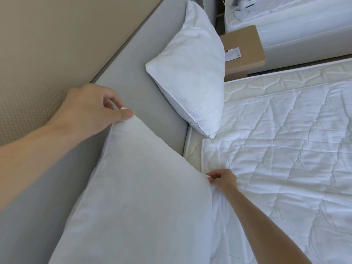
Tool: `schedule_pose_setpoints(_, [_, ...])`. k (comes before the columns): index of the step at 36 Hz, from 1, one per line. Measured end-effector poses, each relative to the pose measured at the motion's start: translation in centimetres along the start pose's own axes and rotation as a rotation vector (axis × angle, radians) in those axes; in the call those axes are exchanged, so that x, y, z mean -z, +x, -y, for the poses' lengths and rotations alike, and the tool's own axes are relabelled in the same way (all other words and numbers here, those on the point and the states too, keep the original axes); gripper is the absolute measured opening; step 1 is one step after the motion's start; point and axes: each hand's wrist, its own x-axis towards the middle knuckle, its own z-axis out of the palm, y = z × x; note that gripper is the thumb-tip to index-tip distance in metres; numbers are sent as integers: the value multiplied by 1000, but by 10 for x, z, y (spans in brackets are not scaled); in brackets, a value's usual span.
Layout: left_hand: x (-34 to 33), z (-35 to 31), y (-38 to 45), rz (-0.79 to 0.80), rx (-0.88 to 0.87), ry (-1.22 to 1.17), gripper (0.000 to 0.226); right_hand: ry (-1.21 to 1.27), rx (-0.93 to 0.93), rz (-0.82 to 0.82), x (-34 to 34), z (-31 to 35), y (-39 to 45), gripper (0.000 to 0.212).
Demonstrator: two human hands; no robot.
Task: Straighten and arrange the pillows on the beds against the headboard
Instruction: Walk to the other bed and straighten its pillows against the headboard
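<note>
A large white pillow point(141, 191) leans upright against the grey padded headboard point(144, 54) at the near end of the bed. My left hand point(93, 107) pinches its top corner between thumb and fingers. My right hand point(222, 180) pinches its lower right corner, low by the mattress. A second white pillow point(190, 67) stands on one corner, propped against the headboard farther along, apart from both hands.
A white quilted duvet point(285, 149) covers the bed on the right. A tan bedside table point(245, 48) with a small card on it stands beyond the far pillow. Another bed point(304, 25) lies past it. A beige wall point(47, 44) rises behind the headboard.
</note>
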Motion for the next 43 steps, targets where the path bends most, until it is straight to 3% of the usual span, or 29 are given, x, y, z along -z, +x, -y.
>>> schedule_pose_setpoints(7, [-10, 8, 2, -83, 14, -37, 15, -14, 37, 29, 3, -5, 2, 13])
schedule_pose_setpoints(14, [-9, -3, 2, -113, -41, 171, 18, -32, 46, 36, 3, -5, 0, 12])
schedule_pose_setpoints(24, [-25, 12, 11, -142, 55, 264, 13, -45, 86, 17, 1, -5, -3, 11])
schedule_pose_setpoints(30, [-29, 8, 3, -155, -45, 253, 13, -55, 99, -3, -1, -9, -4, 16])
schedule_pose_setpoints(34, [-25, 15, -4, -104, -6, 136, 25, -28, 88, -32, -3, -6, -11, 17])
schedule_pose_setpoints(38, [-16, 13, -33, -67, 88, 213, 51, -52, 93, -22, -3, 0, -23, 20])
schedule_pose_setpoints(43, [-9, 8, -76, 231, 238, 321, 66, 0, 20, -1, 5, 8, -51, 36])
